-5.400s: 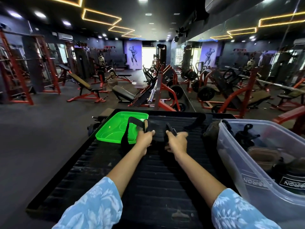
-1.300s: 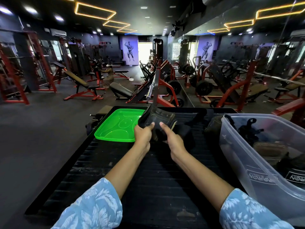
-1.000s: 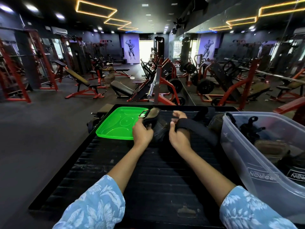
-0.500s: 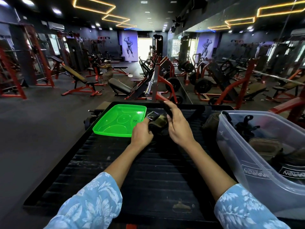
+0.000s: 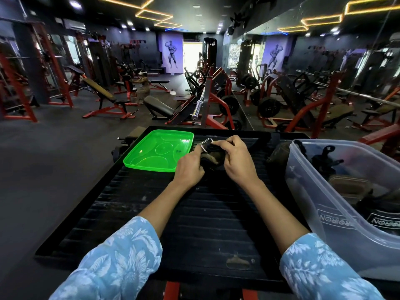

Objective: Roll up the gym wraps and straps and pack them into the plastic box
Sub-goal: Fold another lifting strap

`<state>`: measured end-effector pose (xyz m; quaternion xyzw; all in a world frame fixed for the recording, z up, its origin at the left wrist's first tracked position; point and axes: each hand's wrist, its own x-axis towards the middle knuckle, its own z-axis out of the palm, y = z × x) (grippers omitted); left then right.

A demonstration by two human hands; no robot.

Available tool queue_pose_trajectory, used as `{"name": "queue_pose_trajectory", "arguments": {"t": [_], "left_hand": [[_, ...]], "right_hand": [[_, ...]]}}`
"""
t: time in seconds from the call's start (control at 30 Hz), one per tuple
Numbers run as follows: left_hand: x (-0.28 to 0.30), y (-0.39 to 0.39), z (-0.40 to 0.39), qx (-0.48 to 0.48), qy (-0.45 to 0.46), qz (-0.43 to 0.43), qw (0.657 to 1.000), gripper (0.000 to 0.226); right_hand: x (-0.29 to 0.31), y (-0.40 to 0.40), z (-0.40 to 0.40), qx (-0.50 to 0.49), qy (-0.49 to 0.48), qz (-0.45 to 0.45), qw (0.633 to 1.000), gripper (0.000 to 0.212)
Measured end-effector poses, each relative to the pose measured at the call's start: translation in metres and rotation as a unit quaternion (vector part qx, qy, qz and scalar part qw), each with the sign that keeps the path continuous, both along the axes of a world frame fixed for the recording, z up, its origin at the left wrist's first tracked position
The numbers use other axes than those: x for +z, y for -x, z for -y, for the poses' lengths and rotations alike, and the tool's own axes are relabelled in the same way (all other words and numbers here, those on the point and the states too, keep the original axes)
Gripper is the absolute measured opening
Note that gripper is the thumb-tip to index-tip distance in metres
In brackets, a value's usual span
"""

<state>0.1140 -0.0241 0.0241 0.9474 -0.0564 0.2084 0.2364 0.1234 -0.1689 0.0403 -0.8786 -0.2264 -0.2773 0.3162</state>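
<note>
Head view, strap: a dark, partly rolled gym strap with a metal ring buckle sits between both hands above the black ribbed platform, just right of the bright green plastic lid.
Head view, left hand: the left hand grips the roll from its left and near side, fingers curled round it; the metal ring stands just above its thumb.
Head view, right hand: the right hand covers the roll's right side, its fingers bent over the top and pinching the strap's end beside the ring.
Head view, box: the clear plastic storage box stands on the platform's right edge, well apart from the held roll; dark straps and tan wraps lie inside it.
Head view, person: pale blue floral sleeves cover both forearms near the elbows.
Head view, surroundings: red-framed weight machines, benches and a mirrored wall fill the dim gym behind.
</note>
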Motion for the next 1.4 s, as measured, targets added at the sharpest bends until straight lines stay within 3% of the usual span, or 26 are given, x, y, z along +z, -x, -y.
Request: {"name": "queue_pose_trajectory", "arguments": {"t": [0.17, 0.3, 0.47, 0.6, 0.7, 0.77, 0.83, 0.9, 0.97, 1.03, 1.1, 1.4], "left_hand": [[0.002, 0.005, 0.005, -0.027, -0.056, 0.021, 0.998, 0.081], [0.005, 0.009, 0.009, -0.054, -0.073, 0.033, 0.995, 0.085], [0.007, 0.012, 0.012, -0.081, -0.108, 0.056, 0.989, 0.096], [0.008, 0.013, 0.012, -0.088, -0.110, 0.062, 0.988, 0.101], [0.007, 0.013, 0.013, -0.078, -0.083, 0.056, 0.992, 0.102], [0.004, 0.010, 0.012, -0.064, -0.047, 0.042, 0.996, 0.106], [0.001, 0.003, 0.007, -0.036, 0.013, 0.036, 0.999, 0.108], [-0.002, -0.005, 0.001, -0.017, 0.090, 0.041, 0.995, 0.099], [-0.004, -0.010, -0.002, -0.019, 0.159, 0.040, 0.986, 0.076], [-0.005, -0.013, -0.003, -0.016, 0.211, 0.034, 0.977, 0.052], [-0.006, -0.018, -0.004, -0.001, 0.252, 0.023, 0.967, 0.041], [-0.006, -0.027, -0.014, 0.076, 0.371, -0.066, 0.923, 0.021]], "right_hand": [[0.000, 0.003, -0.002, -0.014, 0.044, -0.026, 0.999, 0.044], [-0.002, 0.009, -0.006, -0.005, -0.050, -0.041, 0.998, 0.027], [0.004, 0.005, -0.009, -0.047, -0.147, -0.192, 0.969, 0.049], [0.003, -0.001, -0.010, -0.053, -0.147, -0.265, 0.951, 0.035], [0.008, -0.001, -0.011, -0.018, -0.298, -0.247, 0.922, 0.011], [0.017, 0.001, -0.007, 0.001, -0.390, -0.249, 0.886, 0.020], [0.023, 0.002, -0.001, 0.016, -0.421, -0.232, 0.877, 0.029], [0.025, 0.002, 0.002, 0.011, -0.377, -0.176, 0.909, 0.031], [0.023, 0.004, 0.003, -0.009, -0.241, -0.099, 0.966, 0.031], [0.019, 0.004, 0.003, -0.015, -0.105, -0.034, 0.994, 0.039], [0.018, 0.006, 0.001, -0.016, -0.055, -0.013, 0.998, 0.035], [0.023, 0.022, -0.009, 0.018, -0.024, 0.159, 0.987, 0.031]]}}
